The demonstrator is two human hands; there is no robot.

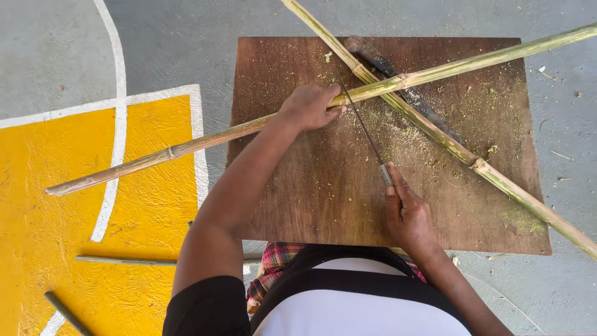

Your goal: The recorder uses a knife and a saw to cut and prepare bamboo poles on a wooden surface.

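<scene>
Head view looks straight down on a grey concrete floor point(174, 37) with a yellow painted patch point(56, 218) edged in white lines. On it lies a brown wooden board point(311, 205), dusted with pale sawdust point(404, 134) around its middle.

2 long bamboo poles cross over the board's far half. The held pole point(186, 144) runs from the lower left, out over the yellow paint, up to the right edge. The second pole point(497, 177) slants from the top centre down to the lower right, passing under the first.

A dark machete point(398, 84) (wooden handle toward the far edge) lies flat on the board beneath the poles.

The left hand point(309, 106) is closed over the held pole, just left of the crossing, pressing it to the board. The right hand point(407, 214) grips the handle of a thin-bladed saw point(364, 127), whose blade meets the held pole right beside the left fingers.

2 short sticks point(124, 259) lie on the paint at lower left.
</scene>
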